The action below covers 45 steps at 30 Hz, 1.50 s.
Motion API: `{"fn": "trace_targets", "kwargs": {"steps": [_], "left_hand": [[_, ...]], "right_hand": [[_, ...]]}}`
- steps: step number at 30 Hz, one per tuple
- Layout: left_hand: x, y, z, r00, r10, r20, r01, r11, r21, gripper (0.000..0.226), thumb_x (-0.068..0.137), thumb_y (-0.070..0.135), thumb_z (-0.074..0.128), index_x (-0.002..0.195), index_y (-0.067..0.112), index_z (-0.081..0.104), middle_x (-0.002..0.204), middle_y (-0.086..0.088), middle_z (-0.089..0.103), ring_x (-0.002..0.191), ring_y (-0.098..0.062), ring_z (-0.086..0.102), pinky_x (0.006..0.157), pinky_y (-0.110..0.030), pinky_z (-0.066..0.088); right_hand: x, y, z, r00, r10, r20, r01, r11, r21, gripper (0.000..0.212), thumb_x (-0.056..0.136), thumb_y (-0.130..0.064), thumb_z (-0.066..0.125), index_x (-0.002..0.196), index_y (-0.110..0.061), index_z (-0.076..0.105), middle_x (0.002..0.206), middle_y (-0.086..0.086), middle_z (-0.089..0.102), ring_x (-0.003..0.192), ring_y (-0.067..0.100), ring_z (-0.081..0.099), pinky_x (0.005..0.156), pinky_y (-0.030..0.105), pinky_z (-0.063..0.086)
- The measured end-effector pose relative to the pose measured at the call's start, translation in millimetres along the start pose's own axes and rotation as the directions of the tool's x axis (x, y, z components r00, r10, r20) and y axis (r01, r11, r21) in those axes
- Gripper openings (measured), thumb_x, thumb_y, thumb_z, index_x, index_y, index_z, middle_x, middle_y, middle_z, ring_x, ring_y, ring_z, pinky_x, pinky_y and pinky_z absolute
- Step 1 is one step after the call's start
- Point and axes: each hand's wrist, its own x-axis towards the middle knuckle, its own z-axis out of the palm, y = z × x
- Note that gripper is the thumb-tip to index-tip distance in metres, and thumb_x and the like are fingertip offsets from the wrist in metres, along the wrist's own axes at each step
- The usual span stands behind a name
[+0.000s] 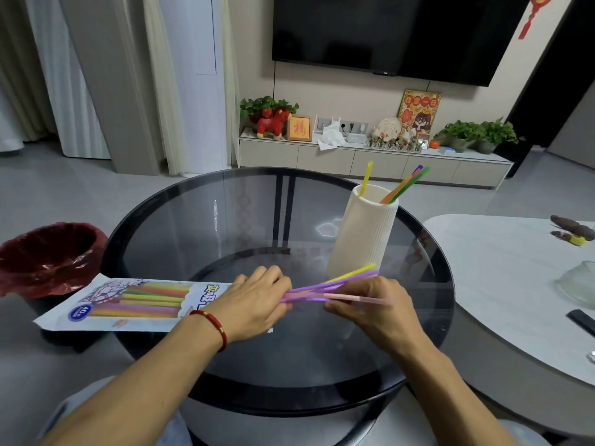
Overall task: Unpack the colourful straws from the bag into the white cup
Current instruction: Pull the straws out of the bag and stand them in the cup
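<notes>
Now both hands pinch a fan of thin purple, pink and yellow plastic straws (335,286): left hand (254,304) fingers clamped at the printed bag (128,302) mouth, right hand (370,309) fingers closed further along, just before the ribbed white cup (360,233).

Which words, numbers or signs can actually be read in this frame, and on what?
"40": blue badge on the straw bag.
Large blue Chinese characters on the bag: partly covered by the left hand, unreadable.
Small orange framed sign: one character, blurred.
Framed poster: characters too small.

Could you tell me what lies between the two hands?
In the head view, a fan of purple, pink and yellow straws spans from the left hand to the right hand.
</notes>
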Motion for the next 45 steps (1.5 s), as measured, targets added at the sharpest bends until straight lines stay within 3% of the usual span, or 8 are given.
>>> {"fn": "trace_targets", "kwargs": {"steps": [4,8,14,20,29,33,40,45], "left_hand": [[3.5,2.7,-2.2,0.995,-0.066,-0.071,0.065,0.998,-0.028,0.018,0.106,0.039,0.032,0.101,0.024,0.041,0.1,0.009,0.042,0.095,-0.018,0.04,0.085,-0.039,0.039],[6.0,4.2,-6.2,0.99,-0.118,-0.076,0.11,0.989,-0.101,0.019,0.106,0.037,0.032,0.104,0.022,0.042,0.096,0.007,0.047,0.097,-0.022,0.046,0.086,-0.043,0.044],[1.8,18.1,-3.7,0.983,0.013,-0.185,-0.037,0.991,-0.131,0.007,0.101,0.03,0.042,0.105,0.024,0.042,0.084,0.014,0.035,0.085,-0.015,0.033,0.078,-0.036,0.033],[2.4,23.0,8.6,0.988,0.038,-0.152,-0.058,0.991,-0.124,0.023,0.098,0.04,0.046,0.117,0.027,0.044,0.103,0.009,0.049,0.092,-0.014,0.039,0.084,-0.036,0.037],[3.8,4.5,15.8,0.998,-0.044,-0.039,0.04,0.994,-0.1,0.037,0.098,0.052,0.047,0.128,0.03,0.045,0.123,0.008,0.051,0.113,-0.016,0.043,0.094,-0.037,0.04],[6.5,9.2,16.2,0.998,-0.052,-0.021,0.05,0.995,-0.082,0.043,0.097,0.049,0.047,0.136,0.032,0.041,0.128,0.006,0.047,0.121,-0.018,0.039,0.099,-0.04,0.038],[13.9,11.1,18.5,0.995,-0.047,-0.085,0.039,0.994,-0.098,0.073,0.096,0.05,0.048,0.157,0.032,0.011,0.13,0.005,0.044,0.124,-0.021,0.038,0.101,-0.043,0.039],[22.6,28.2,5.0,0.946,-0.038,-0.321,-0.084,0.931,-0.356,0.076,0.09,0.039,0.062,0.155,0.027,0.025,0.134,0.005,0.046,0.125,-0.016,0.04,0.105,-0.037,0.041]], "right_hand": [[-11.7,-0.1,-6.2,0.965,-0.144,-0.221,0.128,0.988,-0.085,0.025,0.081,-0.046,0.085,0.103,-0.035,0.08,0.106,-0.015,0.075,0.075,0.007,0.064,0.068,0.024,0.049],[-31.4,5.2,-5.3,0.848,-0.172,-0.501,0.303,0.933,0.193,0.023,0.087,-0.032,0.059,0.071,-0.016,0.053,0.072,-0.012,0.047,0.059,0.004,0.044,0.058,0.013,0.033],[-24.3,-23.5,49.7,0.959,0.197,0.204,-0.282,0.74,0.61,0.059,0.07,-0.077,0.068,0.102,-0.028,0.07,0.074,-0.01,0.067,0.053,0.004,0.054,0.051,0.019,0.042],[-1.4,-33.1,68.2,0.943,0.333,0.019,-0.162,0.405,0.9,0.026,0.096,-0.022,0.061,0.082,-0.014,0.081,0.055,0.001,0.066,0.048,0.011,0.057,0.042,0.02,0.042],[-5.6,-2.6,-45.9,0.917,0.136,-0.376,0.102,0.829,0.55,0.029,0.1,-0.031,0.062,0.079,-0.021,0.079,0.056,-0.001,0.067,0.042,0.013,0.061,0.042,0.025,0.052],[8.0,3.8,-51.7,0.985,0.01,-0.174,0.025,0.98,0.197,0.031,0.102,-0.034,0.064,0.078,-0.019,0.077,0.068,0.0,0.073,0.045,0.01,0.067,0.043,0.026,0.056],[8.8,17.1,-25.5,0.998,0.064,0.001,-0.064,0.983,0.173,0.025,0.101,-0.03,0.068,0.085,-0.011,0.073,0.071,0.006,0.072,0.048,0.016,0.071,0.046,0.025,0.06],[4.5,16.0,-57.9,0.911,0.15,-0.385,0.075,0.856,0.511,0.025,0.096,-0.026,0.07,0.074,-0.016,0.077,0.057,0.009,0.071,0.048,0.021,0.067,0.053,0.036,0.058]]}}
